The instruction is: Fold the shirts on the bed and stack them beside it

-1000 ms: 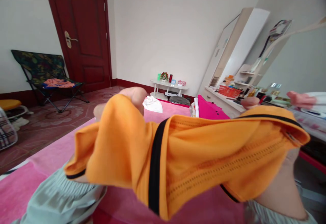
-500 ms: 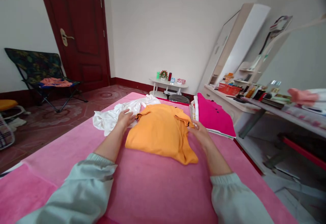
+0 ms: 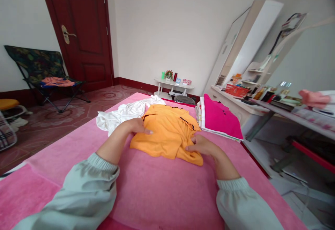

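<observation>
An orange T-shirt (image 3: pixel 164 132) with dark-trimmed sleeves lies rumpled on the pink bed cover (image 3: pixel 167 191). My left hand (image 3: pixel 136 126) grips its left side, thumb on top of the cloth and the other fingers mostly hidden. On the shirt's right side, below the sleeve, my right hand (image 3: pixel 202 144) is closed on the edge with its thumb over the fabric. A crumpled white garment (image 3: pixel 125 111) lies just beyond my left hand. Past my right hand rests a folded stack with a bright pink garment (image 3: pixel 222 118) on top.
Beyond the bed's far edge stands a low white table (image 3: pixel 174 83) with small items on it. On the right are a dresser (image 3: pixel 235 101) with a red basket (image 3: pixel 237 90) and bottles. A folding chair (image 3: pixel 39 69) holding clothes stands at left by the dark red door (image 3: pixel 81 31).
Both hands have moved from the sleeves nearer to me, onto the T-shirt's sides, and have closed on the cloth. Its smooth front is now wrinkled.
</observation>
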`<state>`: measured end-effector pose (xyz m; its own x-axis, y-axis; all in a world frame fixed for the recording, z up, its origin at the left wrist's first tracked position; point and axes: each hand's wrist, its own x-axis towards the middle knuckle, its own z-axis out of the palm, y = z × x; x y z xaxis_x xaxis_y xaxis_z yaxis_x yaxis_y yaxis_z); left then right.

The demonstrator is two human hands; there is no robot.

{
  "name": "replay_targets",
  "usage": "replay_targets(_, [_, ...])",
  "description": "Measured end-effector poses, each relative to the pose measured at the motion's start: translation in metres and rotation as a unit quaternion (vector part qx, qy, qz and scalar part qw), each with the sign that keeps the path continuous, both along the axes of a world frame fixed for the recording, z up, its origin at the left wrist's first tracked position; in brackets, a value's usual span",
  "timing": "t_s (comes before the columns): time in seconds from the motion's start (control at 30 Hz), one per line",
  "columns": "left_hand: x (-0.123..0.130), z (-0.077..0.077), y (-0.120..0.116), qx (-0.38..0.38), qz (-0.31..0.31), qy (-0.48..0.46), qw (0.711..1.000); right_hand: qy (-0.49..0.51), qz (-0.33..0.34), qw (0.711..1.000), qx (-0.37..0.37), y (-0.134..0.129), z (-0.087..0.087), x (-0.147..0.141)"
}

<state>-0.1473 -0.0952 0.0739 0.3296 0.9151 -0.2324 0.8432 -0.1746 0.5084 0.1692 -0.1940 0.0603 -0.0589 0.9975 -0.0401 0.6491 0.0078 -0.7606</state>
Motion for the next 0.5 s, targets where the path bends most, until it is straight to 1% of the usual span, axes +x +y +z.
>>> replay_targets(0.07, [0.003,0.003,-0.004,-0.027,-0.041,-0.074,0.996,0.095,-0.047,0.994,0.004,0.001,0.006,-0.002])
replay_targets(0.1, [0.005,0.004,-0.005,-0.032,-0.045,-0.127,0.990,0.151,-0.084,0.985,0.017,0.002,0.009,-0.002])
replay_targets(0.13, [0.008,0.005,-0.006,-0.029,-0.029,-0.189,0.981,0.205,-0.124,0.970,0.034,0.002,0.012,-0.001])
replay_targets(0.17, [0.011,0.008,-0.007,-0.013,0.009,-0.257,0.966,0.254,-0.161,0.952,0.053,0.003,0.014,0.000])
replay_targets(0.2, [0.014,0.010,-0.008,0.011,0.063,-0.322,0.944,0.295,-0.192,0.933,0.075,0.003,0.016,0.001])
replay_targets(0.23, [0.016,0.014,-0.008,0.039,0.120,-0.387,0.913,0.330,-0.219,0.913,0.100,0.004,0.018,0.003])
replay_targets(0.27, [0.017,0.018,-0.008,0.062,0.170,-0.447,0.876,0.358,-0.242,0.893,0.126,0.005,0.020,0.005])
replay_targets(0.3, [0.017,0.022,-0.007,0.080,0.208,-0.500,0.837,0.381,-0.263,0.874,0.149,0.005,0.022,0.006])
replay_targets(0.33, [0.016,0.027,-0.006,0.091,0.231,-0.544,0.801,0.398,-0.281,0.857,0.165,0.006,0.024,0.008])
replay_targets(0.4, [0.012,0.034,-0.004,0.098,0.251,-0.608,0.747,0.417,-0.305,0.838,0.174,0.004,0.030,0.012])
replay_targets(0.43, [0.010,0.036,-0.003,0.101,0.257,-0.631,0.725,0.420,-0.308,0.836,0.171,0.002,0.034,0.013])
replay_targets(0.5, [0.008,0.038,-0.001,0.108,0.262,-0.666,0.690,0.417,-0.284,0.849,0.159,-0.002,0.040,0.016])
